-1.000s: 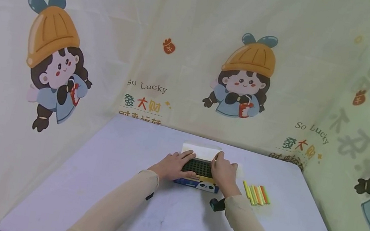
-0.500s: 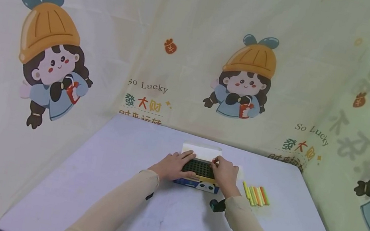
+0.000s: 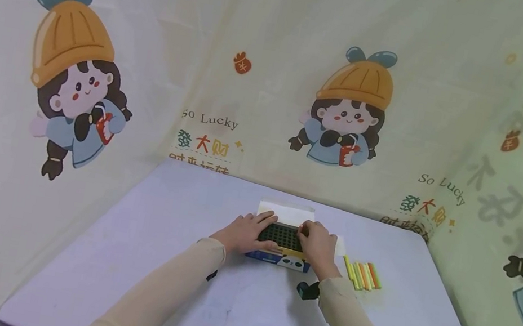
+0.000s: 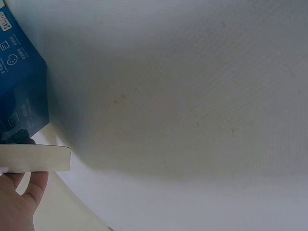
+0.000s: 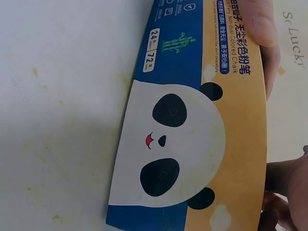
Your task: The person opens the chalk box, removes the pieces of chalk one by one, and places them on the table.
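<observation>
A blue-and-yellow colored chalk box (image 3: pixel 294 263) with a panda face stands on the table, lid raised at the back. Inside is a dark insert (image 3: pixel 283 237) with rows of holes. My left hand (image 3: pixel 246 234) grips the box's left end, fingers on the far side and thumb along the front edge. In the left wrist view, its fingers sit by a pale flap (image 4: pixel 43 159). At the right end, my right hand (image 3: pixel 319 245) has curled fingers pinching a small reddish end, seemingly a chalk stick, mostly hidden. The right wrist view shows the panda front (image 5: pixel 192 139) close up.
Several chalk sticks (image 3: pixel 362 274), yellow, orange and green, lie in a row right of the box. The pale table (image 3: pixel 186 311) meets a printed cloth backdrop (image 3: pixel 261 100) behind and at the sides. A white side flap (image 3: pixel 340 246) sticks out behind the right hand.
The right hand's fingers have curled in and dropped slightly at the insert's back right corner. The left hand keeps its grip on the box. The head view has shifted slightly.
</observation>
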### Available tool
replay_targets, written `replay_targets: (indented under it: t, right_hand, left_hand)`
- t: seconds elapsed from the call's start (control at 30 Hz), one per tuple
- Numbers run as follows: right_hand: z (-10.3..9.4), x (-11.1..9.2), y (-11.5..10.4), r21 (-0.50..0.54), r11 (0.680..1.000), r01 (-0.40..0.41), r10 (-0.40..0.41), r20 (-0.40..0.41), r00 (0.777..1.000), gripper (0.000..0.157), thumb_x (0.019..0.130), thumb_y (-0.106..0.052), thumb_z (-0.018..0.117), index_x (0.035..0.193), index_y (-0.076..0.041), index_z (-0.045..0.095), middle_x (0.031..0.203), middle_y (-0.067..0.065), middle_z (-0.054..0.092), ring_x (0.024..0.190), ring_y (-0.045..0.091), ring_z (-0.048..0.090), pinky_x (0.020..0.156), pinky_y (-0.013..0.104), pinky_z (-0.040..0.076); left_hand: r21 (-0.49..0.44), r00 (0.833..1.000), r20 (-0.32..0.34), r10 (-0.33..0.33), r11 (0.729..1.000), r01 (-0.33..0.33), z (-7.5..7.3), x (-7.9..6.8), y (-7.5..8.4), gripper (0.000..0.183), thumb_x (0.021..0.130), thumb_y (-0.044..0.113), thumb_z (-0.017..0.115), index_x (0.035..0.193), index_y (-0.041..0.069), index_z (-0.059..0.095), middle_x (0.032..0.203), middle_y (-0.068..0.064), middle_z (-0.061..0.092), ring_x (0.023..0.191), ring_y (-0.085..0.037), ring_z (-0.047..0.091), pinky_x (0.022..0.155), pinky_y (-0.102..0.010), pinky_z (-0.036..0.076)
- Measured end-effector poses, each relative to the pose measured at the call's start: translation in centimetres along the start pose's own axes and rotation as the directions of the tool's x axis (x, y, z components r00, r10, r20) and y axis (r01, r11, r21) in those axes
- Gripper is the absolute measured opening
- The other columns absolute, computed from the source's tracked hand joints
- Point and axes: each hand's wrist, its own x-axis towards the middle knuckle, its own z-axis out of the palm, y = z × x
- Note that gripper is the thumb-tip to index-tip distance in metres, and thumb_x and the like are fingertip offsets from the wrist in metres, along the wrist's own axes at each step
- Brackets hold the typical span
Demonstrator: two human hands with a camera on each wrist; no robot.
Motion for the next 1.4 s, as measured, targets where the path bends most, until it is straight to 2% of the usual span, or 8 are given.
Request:
replay_targets:
  t: [0.17,0.4,0.63,0.9,1.03,1.13,1.27,1.4]
  right_hand:
    - [0.0,0.1,0.3,0.022,1.000,0.010,-0.010,0.000,1.000,0.009,0.101,-0.021,0.069,0.094,-0.015,0.066,0.092,0.003,0.074,0.086,0.024,0.065,0.090,0.054,0.039]
    - [-0.7,-0.6,0.3,0.030,0.999,0.040,-0.040,0.023,0.999,0.010,0.101,-0.020,0.068,0.096,-0.014,0.062,0.102,0.008,0.078,0.094,0.031,0.071,0.091,0.056,0.040]
    - [-1.0,-0.7,0.3,0.046,0.998,0.030,-0.032,0.045,0.998,0.007,0.108,-0.017,0.056,0.107,-0.011,0.058,0.100,0.006,0.077,0.081,0.027,0.066,0.093,0.057,0.040]
    - [-1.5,-0.1,0.2,0.100,0.995,-0.009,0.010,-0.014,1.000,0.025,0.110,-0.023,0.048,0.126,-0.005,0.055,0.115,0.015,0.075,0.111,0.038,0.069,0.105,0.068,0.035]
    - [-1.9,0.2,0.3,0.054,0.998,-0.020,0.023,-0.054,0.998,0.041,0.111,-0.025,0.046,0.142,0.001,0.052,0.119,0.018,0.074,0.112,0.039,0.068,0.104,0.068,0.038]
    - [-2.3,0.2,0.6,0.019,0.999,-0.031,0.032,-0.069,0.997,0.047,0.111,-0.027,0.046,0.150,0.000,0.050,0.116,0.018,0.074,0.110,0.038,0.069,0.101,0.067,0.040]
    - [-2.8,-0.1,0.9,0.002,0.999,-0.050,0.050,-0.081,0.996,0.047,0.109,-0.029,0.050,0.148,-0.002,0.056,0.112,0.016,0.076,0.105,0.035,0.069,0.098,0.062,0.040]
    - [-3.2,-0.4,1.3,0.014,0.998,-0.069,0.070,-0.095,0.993,0.041,0.106,-0.031,0.057,0.136,-0.004,0.068,0.107,0.013,0.078,0.102,0.034,0.069,0.097,0.060,0.037]
  left_hand:
    - [0.013,1.000,0.003,-0.004,1.000,0.004,-0.1,0.1,0.0,0.088,0.098,0.079,0.035,0.168,0.029,0.016,0.174,0.005,0.016,0.141,-0.031,0.047,0.112,-0.054,0.041]
    - [0.019,1.000,0.005,0.000,1.000,0.000,0.0,-0.1,0.1,0.088,0.098,0.079,0.036,0.168,0.029,0.017,0.174,0.005,0.018,0.141,-0.033,0.048,0.111,-0.055,0.042]
    - [0.034,1.000,0.004,-0.006,0.999,0.006,0.1,-0.3,0.1,0.088,0.098,0.080,0.034,0.168,0.030,0.016,0.174,0.005,0.018,0.142,-0.033,0.047,0.112,-0.056,0.040]
    - [0.016,1.000,-0.018,-0.006,1.000,0.006,-0.2,-0.3,0.3,0.086,0.099,0.076,0.039,0.167,0.029,0.019,0.173,0.004,0.021,0.140,-0.033,0.049,0.111,-0.056,0.041]
    - [0.006,1.000,-0.012,-0.008,1.000,0.008,-0.1,-0.4,0.3,0.087,0.098,0.078,0.038,0.168,0.029,0.019,0.173,0.004,0.021,0.140,-0.033,0.048,0.112,-0.056,0.040]
    - [0.007,1.000,-0.008,-0.012,1.000,0.012,0.0,-0.3,0.2,0.088,0.097,0.079,0.036,0.168,0.030,0.017,0.174,0.005,0.019,0.142,-0.033,0.046,0.113,-0.056,0.039]
    - [0.020,1.000,-0.005,-0.012,1.000,0.012,0.0,-0.2,0.1,0.088,0.097,0.080,0.035,0.168,0.031,0.016,0.174,0.005,0.017,0.143,-0.034,0.046,0.114,-0.057,0.038]
    - [0.020,1.000,-0.008,-0.005,1.000,0.005,0.1,-0.2,0.1,0.087,0.098,0.078,0.037,0.168,0.030,0.016,0.174,0.004,0.017,0.142,-0.035,0.046,0.113,-0.058,0.039]
